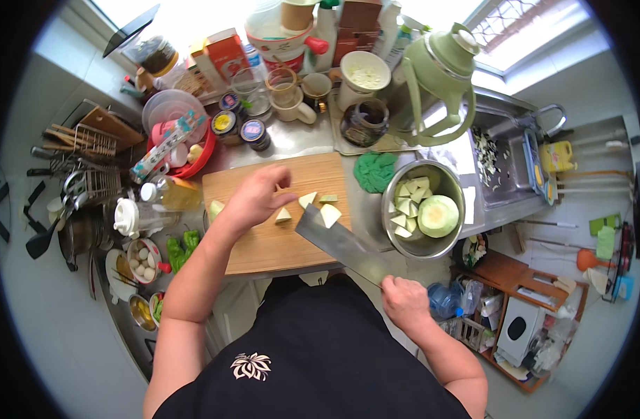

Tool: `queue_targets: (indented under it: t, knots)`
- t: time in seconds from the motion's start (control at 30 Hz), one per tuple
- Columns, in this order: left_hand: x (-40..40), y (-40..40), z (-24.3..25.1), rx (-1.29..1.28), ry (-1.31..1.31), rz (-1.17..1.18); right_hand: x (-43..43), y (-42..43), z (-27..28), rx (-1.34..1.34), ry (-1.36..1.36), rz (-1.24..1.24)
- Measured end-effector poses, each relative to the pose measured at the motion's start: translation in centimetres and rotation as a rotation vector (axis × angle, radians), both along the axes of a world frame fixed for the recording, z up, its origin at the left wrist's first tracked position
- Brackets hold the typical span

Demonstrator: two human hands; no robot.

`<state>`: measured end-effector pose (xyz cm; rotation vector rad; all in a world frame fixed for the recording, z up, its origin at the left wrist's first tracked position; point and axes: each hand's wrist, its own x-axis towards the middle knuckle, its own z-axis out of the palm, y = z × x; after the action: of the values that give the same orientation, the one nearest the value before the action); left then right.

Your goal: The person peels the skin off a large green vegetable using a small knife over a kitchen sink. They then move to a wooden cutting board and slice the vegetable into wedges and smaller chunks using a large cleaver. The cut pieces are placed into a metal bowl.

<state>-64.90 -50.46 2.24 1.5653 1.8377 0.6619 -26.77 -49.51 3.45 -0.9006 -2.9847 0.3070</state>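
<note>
My right hand [406, 302] grips the handle of a cleaver [341, 246], whose wide blade reaches over the right front part of a wooden cutting board [262, 256]. Pale chunks of a peeled vegetable, one of them a wedge [330, 215] at the blade's far end, lie on the board. My left hand [262, 199] is over the board's left half, fingers bent and thumb apart, with nothing seen in it. Another pale piece [216, 209] lies at the board's left edge, partly behind my left wrist. Right of the board, a steel bowl [423, 251] holds cut chunks and a large round peeled piece [438, 216].
A green cloth or mesh [375, 172] lies between board and bowl. Behind stand lidded jars [255, 134], mugs, an open dark jar [364, 123] and a green thermos jug [440, 68]. Bottles, green peppers [182, 250] and a pot of eggs [143, 262] are left; a sink [503, 173] is right.
</note>
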Motion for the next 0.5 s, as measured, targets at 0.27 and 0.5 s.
queue_targets:
  t: [0.27, 0.5]
  knots:
    - [14.7, 13.7, 0.1, -0.074, 0.192, -0.599, 9.7, 3.5, 4.4, 0.309, -0.172, -0.058]
    - [19.2, 16.8, -5.8, 0.091, 0.176, -0.333, 12.3, 3.4, 4.6, 0.235, -0.181, -0.116]
